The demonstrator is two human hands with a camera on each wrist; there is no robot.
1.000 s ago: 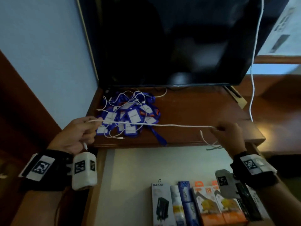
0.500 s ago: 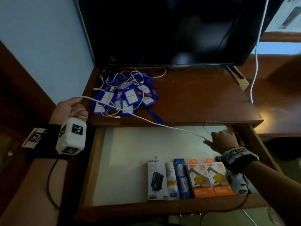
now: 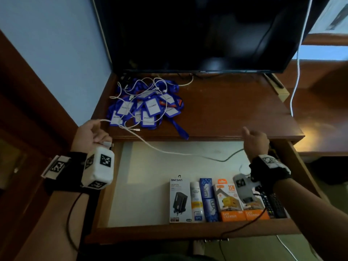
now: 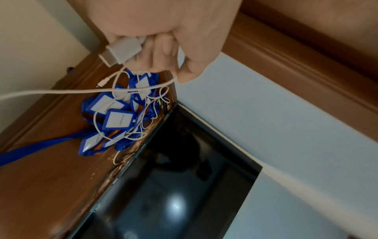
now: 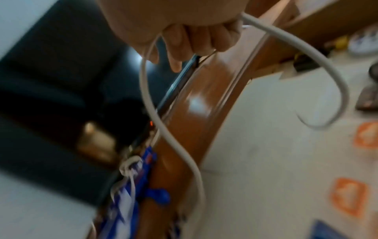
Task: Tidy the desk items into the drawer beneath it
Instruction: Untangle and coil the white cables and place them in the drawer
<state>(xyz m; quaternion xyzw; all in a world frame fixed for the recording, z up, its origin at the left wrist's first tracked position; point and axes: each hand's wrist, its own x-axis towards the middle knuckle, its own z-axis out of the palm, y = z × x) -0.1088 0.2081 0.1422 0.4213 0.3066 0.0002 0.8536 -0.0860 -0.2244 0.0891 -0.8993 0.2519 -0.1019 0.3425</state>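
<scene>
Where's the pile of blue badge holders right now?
In the head view, the pile of blue badge holders sits on the wooden desktop, back-left, before the black monitor.

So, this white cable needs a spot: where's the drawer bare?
The drawer floor is bare on its left half, between the left wall and the black charger box. The front right is crowded with boxes.

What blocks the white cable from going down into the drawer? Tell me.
Nothing visible. The white cable already sags over the open drawer, held by the left hand and right hand; the drawer floor beneath is bare.
</scene>
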